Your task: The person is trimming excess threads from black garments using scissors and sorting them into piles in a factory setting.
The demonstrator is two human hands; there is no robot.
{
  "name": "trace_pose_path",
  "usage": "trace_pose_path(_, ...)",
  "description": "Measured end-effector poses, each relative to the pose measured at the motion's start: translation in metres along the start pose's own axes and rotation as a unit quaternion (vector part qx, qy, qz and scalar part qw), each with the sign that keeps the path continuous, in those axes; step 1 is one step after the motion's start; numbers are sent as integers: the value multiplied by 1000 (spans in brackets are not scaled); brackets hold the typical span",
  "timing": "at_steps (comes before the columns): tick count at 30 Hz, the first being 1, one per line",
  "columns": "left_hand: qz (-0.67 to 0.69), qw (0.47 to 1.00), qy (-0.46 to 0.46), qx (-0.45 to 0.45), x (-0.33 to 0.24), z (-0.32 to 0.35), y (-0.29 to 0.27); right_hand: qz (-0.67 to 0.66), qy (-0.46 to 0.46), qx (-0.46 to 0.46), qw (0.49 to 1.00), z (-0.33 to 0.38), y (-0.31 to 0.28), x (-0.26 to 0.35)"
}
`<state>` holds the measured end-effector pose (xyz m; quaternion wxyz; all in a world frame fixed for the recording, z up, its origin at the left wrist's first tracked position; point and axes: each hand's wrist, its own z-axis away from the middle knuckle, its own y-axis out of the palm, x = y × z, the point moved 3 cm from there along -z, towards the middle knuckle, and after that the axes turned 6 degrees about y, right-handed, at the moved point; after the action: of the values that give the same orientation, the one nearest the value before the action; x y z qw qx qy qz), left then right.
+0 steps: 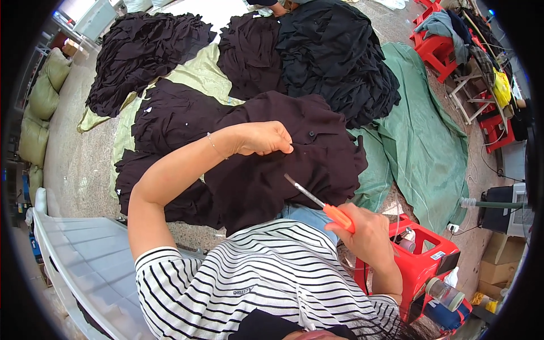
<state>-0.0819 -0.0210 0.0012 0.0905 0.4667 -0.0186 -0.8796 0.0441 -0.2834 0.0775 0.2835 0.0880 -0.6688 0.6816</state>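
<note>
Across the person's lap lies a dark brown fabric garment (283, 164); left hand (263, 137) pinches its upper fold. Right hand (368, 235) grips orange-handled metal scissors (320, 201), blades over the cloth. Beside it, a red plastic stool (425, 266) holds a small bottle (407, 242) in its top recess.

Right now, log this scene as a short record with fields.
Left hand: grips the dark garment, lifted over the lap
Right hand: holds orange-handled snips, blades toward the garment
Floor: piles of dark garments on green sheet
Right side: red plastic stool
Left side: white crate
</note>
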Motion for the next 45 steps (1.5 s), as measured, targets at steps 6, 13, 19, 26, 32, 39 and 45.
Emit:
trace_pose_path(6, -16, 999, 9, -39, 16, -3, -1, 24, -36, -40, 998, -4, 2, -1)
trace_pose_path(13, 19, 999, 27, -11, 27, -14, 1, 12, 8, -26, 1000, -1, 3, -2)
trace_pose_path(19, -7, 996, 92, -6, 9, -12, 24, 35, 52, -59, 996, 7, -7, -15)
trace_pose_path(26, 45, 991, 105, -71, 20, -25, 22, 40, 58, -75, 995, 12, -4, -19)
trace_pose_path(32, 17, 989, 114, -92, 25, -23, 23, 68, 53, -85, 993, 8, -3, -22)
trace_pose_path(39, -48, 962, 225, -150, 11, -24, 30, 8, 76, -162, 984, 6, -11, -28)
trace_pose_path(45, -433, 760, 256, -412, -33, -49, -7, -95, 178, -282, 938, 11, -25, -55)
